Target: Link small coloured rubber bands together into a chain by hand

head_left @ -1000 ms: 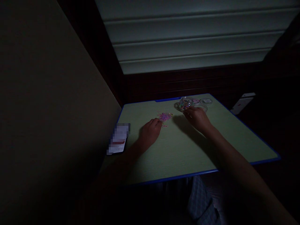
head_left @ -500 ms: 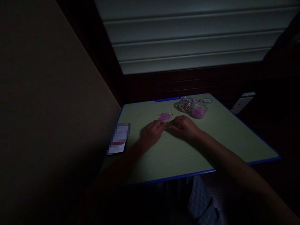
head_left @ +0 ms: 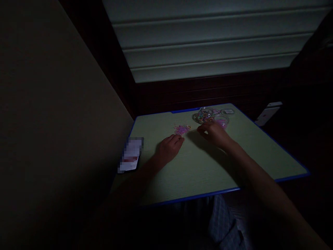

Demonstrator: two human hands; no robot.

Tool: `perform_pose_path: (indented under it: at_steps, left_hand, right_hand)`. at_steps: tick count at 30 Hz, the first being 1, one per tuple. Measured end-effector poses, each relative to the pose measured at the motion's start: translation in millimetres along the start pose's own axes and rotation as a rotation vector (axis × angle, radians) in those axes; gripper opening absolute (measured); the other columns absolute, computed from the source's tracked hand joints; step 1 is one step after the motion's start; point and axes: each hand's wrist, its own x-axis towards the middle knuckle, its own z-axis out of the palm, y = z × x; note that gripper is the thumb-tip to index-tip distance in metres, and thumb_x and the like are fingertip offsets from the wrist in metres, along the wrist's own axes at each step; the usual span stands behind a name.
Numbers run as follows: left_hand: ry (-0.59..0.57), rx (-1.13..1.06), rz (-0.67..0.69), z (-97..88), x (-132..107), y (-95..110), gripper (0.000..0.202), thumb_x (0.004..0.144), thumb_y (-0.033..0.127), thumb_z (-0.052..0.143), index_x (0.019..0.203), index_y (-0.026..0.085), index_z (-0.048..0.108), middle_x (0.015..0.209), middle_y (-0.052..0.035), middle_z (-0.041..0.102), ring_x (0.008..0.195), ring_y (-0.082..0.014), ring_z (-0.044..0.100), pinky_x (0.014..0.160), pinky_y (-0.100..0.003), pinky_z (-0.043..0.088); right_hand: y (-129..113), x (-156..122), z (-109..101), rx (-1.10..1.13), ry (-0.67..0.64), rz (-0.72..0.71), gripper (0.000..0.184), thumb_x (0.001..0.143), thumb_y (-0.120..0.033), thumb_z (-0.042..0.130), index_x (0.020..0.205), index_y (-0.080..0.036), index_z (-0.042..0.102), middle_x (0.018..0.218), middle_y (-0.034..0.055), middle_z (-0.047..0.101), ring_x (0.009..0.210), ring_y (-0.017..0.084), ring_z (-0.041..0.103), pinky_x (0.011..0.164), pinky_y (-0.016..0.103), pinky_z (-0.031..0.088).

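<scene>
My left hand (head_left: pixel 170 147) rests low over the table, fingers drawn together at the near edge of a small pile of pink and purple bands (head_left: pixel 182 129). Whatever its fingertips pinch is too small and dark to name. Raised to the right of the pile, my right hand (head_left: pixel 212 132) has thumb and forefinger pressed together; I cannot make out anything between them. Behind it stands a clear round tub of pink bands (head_left: pixel 222 121), partly covered by the hand. Just left of that, a clear container (head_left: pixel 206 114) has multicoloured rings in and around it.
A clear lid (head_left: pixel 228 111) lies at the table's back right. A phone (head_left: pixel 130 154) with a lit screen lies at the left edge. The pale table (head_left: pixel 208 173) has a blue rim. A white device (head_left: pixel 268 114) is beyond the right edge. A wall rises at the left.
My right hand has moved away from the left hand, up and to the right, now in front of the pink tub. The left hand stays almost where it was.
</scene>
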Motion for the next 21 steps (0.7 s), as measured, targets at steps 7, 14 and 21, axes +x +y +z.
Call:
perform_pose_path:
  at_steps: [7,14,21]
  left_hand:
    - [-0.099,0.011,-0.021,0.1,0,-1,0.019,0.091,0.017,0.041,0.096,0.017,0.058,0.092,-0.0049,0.062,0.085,-0.0152,0.056,0.075,-0.028,0.046]
    - [-0.184,-0.022,-0.154,1.1,0,-6,0.020,0.091,0.019,0.040,0.093,0.018,0.059,0.089,-0.0048,0.061,0.088,-0.0154,0.054,0.077,-0.027,0.045]
    - [-0.246,-0.040,-0.191,-0.2,0,-7,0.021,0.091,0.020,0.040,0.091,0.019,0.060,0.091,-0.0039,0.061,0.088,-0.0151,0.054,0.076,-0.027,0.044]
  right_hand:
    - [39,-15,-28,-0.304,0.218,0.468,0.031,0.086,-0.024,0.040,0.087,-0.013,0.068,0.086,0.0129,0.067,0.073,0.019,0.057,0.063,0.028,0.030]
    - [43,-19,-28,-0.472,0.105,0.606,0.030,0.084,-0.022,0.040,0.086,-0.011,0.068,0.086,0.0145,0.067,0.073,0.021,0.058,0.062,0.030,0.027]
    - [39,-17,-27,-0.473,0.150,0.561,0.032,0.086,-0.024,0.038,0.086,-0.012,0.068,0.085,0.0134,0.066,0.072,0.019,0.056,0.063,0.030,0.027]
